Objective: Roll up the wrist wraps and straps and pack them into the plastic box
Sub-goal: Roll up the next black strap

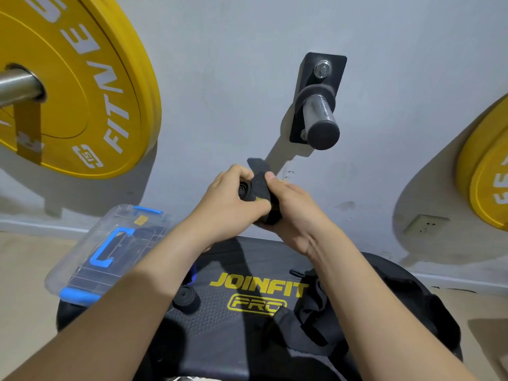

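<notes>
I hold a black wrist wrap (pixel 259 185) up in front of the wall, partly rolled. My left hand (pixel 228 199) grips the rolled end, and my right hand (pixel 288 207) pinches the loose tail, whose tip sticks up above my thumb. A rolled black wrap (pixel 186 300) lies on the black bench pad (pixel 247 325) below. Several loose black straps (pixel 310 314) lie tangled on the pad's right side. The clear plastic box (pixel 107 251) with blue latches stands at the left, lid shut, dark items showing through it.
Yellow weight plates hang on the wall at the left (pixel 68 86) and right (pixel 483 171). A steel peg on a black bracket (pixel 319 105) juts from the wall just above my hands. A wall socket (pixel 426 224) sits low right. Beige floor surrounds the bench.
</notes>
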